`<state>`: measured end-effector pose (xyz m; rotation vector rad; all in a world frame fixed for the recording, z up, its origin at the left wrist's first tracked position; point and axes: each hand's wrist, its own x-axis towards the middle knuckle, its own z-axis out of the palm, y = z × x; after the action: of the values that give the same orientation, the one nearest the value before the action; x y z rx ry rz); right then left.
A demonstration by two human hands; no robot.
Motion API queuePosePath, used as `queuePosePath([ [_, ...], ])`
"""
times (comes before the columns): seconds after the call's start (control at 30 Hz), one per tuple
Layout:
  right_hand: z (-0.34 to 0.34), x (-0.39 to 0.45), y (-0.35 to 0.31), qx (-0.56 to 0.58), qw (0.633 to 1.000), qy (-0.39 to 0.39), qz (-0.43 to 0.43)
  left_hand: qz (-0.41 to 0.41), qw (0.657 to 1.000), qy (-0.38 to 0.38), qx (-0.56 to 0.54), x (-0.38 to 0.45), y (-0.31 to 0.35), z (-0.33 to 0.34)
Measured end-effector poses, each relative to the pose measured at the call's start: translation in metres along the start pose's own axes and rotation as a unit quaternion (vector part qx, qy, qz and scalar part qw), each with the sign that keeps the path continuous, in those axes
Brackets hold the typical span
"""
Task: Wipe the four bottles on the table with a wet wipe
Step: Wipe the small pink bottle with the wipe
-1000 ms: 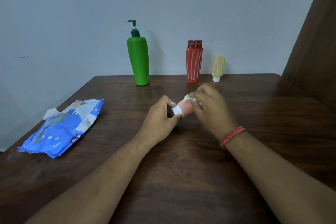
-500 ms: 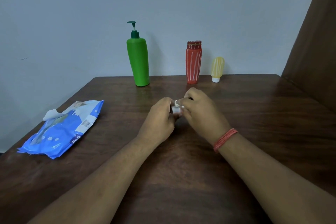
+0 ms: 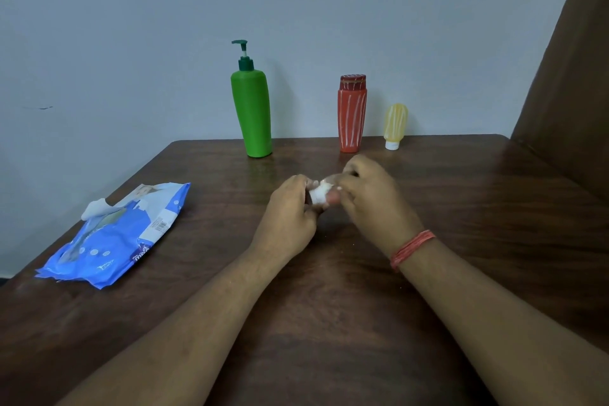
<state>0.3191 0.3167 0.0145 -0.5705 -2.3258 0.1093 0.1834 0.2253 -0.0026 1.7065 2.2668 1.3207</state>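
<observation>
A small pink bottle (image 3: 333, 197) with a white cap is held over the middle of the table, mostly hidden between my hands. My left hand (image 3: 290, 211) grips its cap end. My right hand (image 3: 372, 198) holds a white wet wipe (image 3: 320, 192) wrapped round the bottle. At the back of the table stand a tall green pump bottle (image 3: 252, 112), a red striped bottle (image 3: 352, 115) and a small yellow bottle (image 3: 395, 125) resting on its white cap.
A blue pack of wet wipes (image 3: 115, 237) lies at the table's left edge, a white wipe sticking out of its top. The dark wooden table (image 3: 329, 323) meets a pale wall behind and a brown panel (image 3: 573, 76) on the right.
My right hand slid the wipe from the pink body toward the cap end and now sits a little back to the right. The pink body, plain a second ago, is now nearly covered.
</observation>
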Motion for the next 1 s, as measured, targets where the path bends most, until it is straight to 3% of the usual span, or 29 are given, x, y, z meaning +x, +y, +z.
queuePosePath([
  [0.13, -0.008, -0.002, 0.031, -0.016, 0.995, 0.072, 0.067, -0.004, 1.000, 0.008, -0.003, 0.001, -0.002, 0.001],
  [0.2, -0.009, -0.003, 0.028, -0.009, 0.995, 0.072, 0.075, -0.004, 1.000, 0.005, -0.005, 0.001, -0.001, 0.002],
  [0.37, 0.000, -0.003, -0.003, -0.019, 0.999, 0.019, -0.043, 0.012, 1.000, 0.009, 0.003, 0.000, -0.002, 0.002],
  [0.63, -0.010, -0.002, 0.032, -0.013, 0.993, 0.091, 0.071, -0.013, 1.000, 0.017, -0.020, 0.001, -0.001, 0.000],
  [0.73, -0.002, -0.004, 0.012, 0.004, 0.996, 0.094, 0.013, -0.019, 0.999, 0.025, -0.040, 0.001, 0.001, 0.003],
  [0.87, -0.001, -0.004, -0.002, -0.014, 0.997, 0.041, -0.060, -0.044, 0.995, 0.032, -0.089, -0.001, 0.000, 0.002],
  [1.0, -0.011, -0.001, 0.021, -0.031, 0.991, 0.125, 0.022, -0.071, 0.989, 0.022, -0.131, 0.000, -0.001, 0.003],
])
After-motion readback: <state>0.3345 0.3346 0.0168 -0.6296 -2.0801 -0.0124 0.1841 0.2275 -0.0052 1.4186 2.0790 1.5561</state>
